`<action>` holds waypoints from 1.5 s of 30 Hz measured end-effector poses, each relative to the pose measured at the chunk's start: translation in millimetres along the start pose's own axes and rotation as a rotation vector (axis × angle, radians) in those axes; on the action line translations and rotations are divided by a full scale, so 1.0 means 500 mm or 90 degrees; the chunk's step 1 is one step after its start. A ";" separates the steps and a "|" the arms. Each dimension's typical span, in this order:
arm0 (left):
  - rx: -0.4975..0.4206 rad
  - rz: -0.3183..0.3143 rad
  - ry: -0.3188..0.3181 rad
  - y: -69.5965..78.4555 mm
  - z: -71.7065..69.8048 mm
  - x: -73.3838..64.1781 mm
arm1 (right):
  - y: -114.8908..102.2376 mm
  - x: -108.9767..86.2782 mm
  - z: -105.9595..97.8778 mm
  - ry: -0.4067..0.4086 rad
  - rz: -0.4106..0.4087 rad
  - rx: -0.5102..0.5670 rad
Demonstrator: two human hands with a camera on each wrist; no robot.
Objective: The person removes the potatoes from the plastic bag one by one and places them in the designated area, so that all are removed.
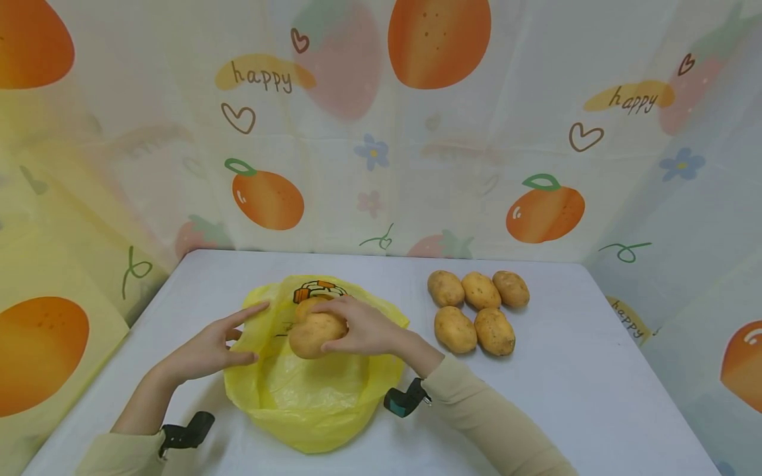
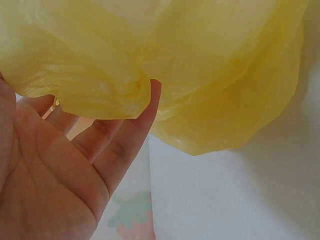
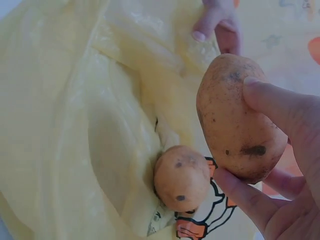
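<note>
A brown potato (image 1: 315,337) is pinched between the thumb and fingers of my right hand (image 1: 370,326), above the mouth of a yellow plastic bag (image 1: 315,390). In the right wrist view this potato (image 3: 240,120) shows dark spots, and a second potato (image 3: 181,177) lies inside the bag beside its printed picture. My left hand (image 1: 205,347) is at the bag's left edge, thumb and index finger spread apart. The left wrist view shows its fairly straight fingers (image 2: 127,140) against the bag's rim, partly hidden by the plastic.
Several potatoes (image 1: 455,329) lie grouped on the white table (image 1: 571,377), right of the bag. Behind the table hangs a curtain (image 1: 417,172) printed with fruit. Dark wrist devices (image 1: 189,431) sit at both sleeves.
</note>
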State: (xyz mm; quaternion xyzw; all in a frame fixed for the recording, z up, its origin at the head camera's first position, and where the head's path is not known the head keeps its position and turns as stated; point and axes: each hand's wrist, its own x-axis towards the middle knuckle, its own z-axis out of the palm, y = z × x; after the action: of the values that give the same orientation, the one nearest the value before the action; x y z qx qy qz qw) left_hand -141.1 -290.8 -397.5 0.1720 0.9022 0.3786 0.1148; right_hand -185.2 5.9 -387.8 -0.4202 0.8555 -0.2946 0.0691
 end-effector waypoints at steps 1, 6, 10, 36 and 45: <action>0.001 -0.001 0.001 0.001 0.000 0.000 | 0.001 -0.003 -0.001 0.005 0.004 0.002; 0.003 -0.005 0.001 0.002 -0.001 -0.002 | 0.008 -0.022 -0.013 0.034 0.035 0.039; 0.003 -0.005 0.001 0.002 0.000 -0.002 | 0.011 -0.038 -0.024 0.057 0.048 0.059; -0.001 0.002 0.001 0.000 0.001 0.001 | 0.067 -0.156 -0.045 0.213 0.106 0.223; 0.004 -0.002 -0.001 0.003 0.000 0.001 | 0.088 -0.203 -0.053 0.252 0.156 0.223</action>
State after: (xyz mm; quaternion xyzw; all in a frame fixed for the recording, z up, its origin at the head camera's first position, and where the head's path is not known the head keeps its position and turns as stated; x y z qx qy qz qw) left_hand -141.2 -289.4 -396.5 0.1714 0.9034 0.3758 0.1155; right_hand -160.2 115.8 -403.9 -0.2300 0.8328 -0.5034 0.0075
